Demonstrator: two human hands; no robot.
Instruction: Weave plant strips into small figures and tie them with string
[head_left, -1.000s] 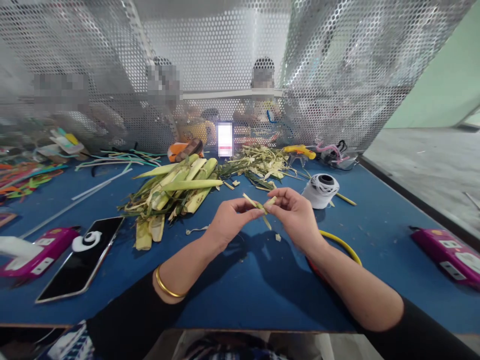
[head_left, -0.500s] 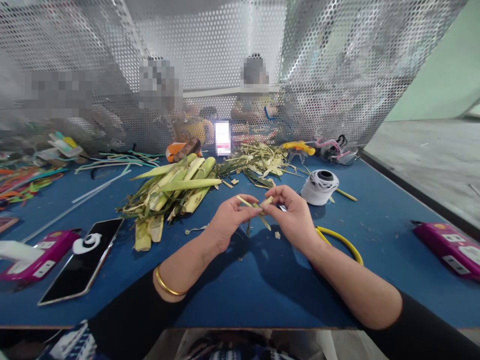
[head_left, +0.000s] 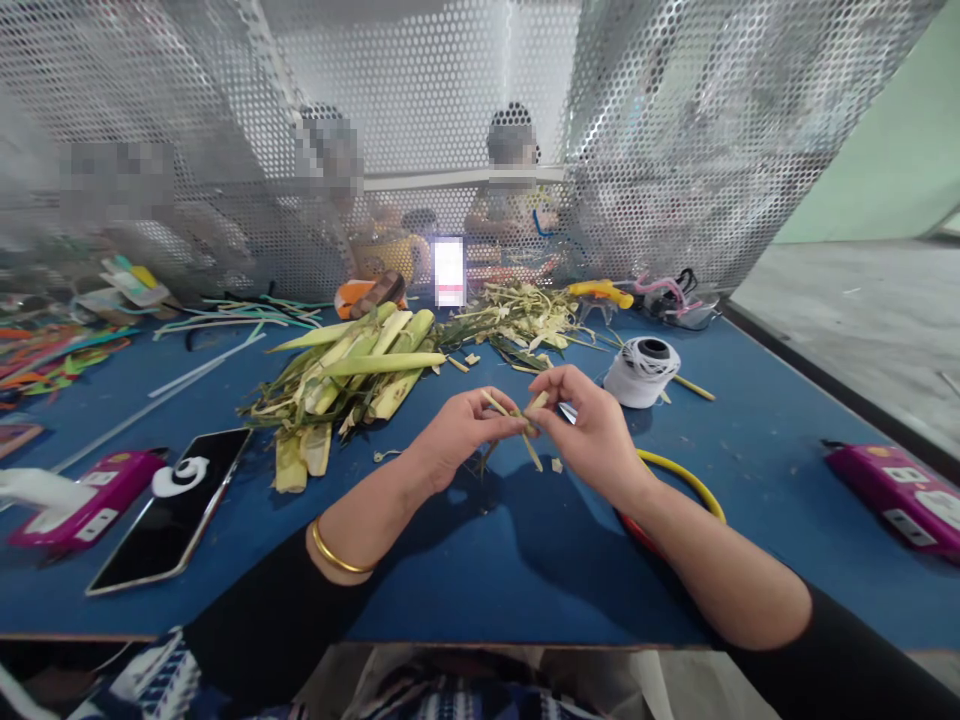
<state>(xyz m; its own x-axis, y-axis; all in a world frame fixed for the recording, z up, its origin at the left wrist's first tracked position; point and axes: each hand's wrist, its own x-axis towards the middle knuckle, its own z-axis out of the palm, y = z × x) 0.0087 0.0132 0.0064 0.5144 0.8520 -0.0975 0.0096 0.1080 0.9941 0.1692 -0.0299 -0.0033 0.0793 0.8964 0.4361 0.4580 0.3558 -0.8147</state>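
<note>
Over the middle of the blue table, my left hand pinches thin pale-green strips of corn husk between thumb and fingers. My right hand faces it, its fingertips closed on the same small crossed strips. Both sets of fingertips nearly meet, and they partly hide where the strips cross. To the left of my hands lies a heap of green corn husks. A white spool of thread stands just beyond my right hand. A small metallic blade-like piece shows under the right fingers.
A yellow curved loop lies partly beneath my right forearm. Shredded husk scraps and a yellow glue gun lie along the perforated screen. A black phone and magenta packs lie at the sides. People sit behind the screen.
Both hands stay pinched on the husk strips, with only a slight shift of the fingers and strips. The view has moved a little; some red now shows beside my right forearm.
</note>
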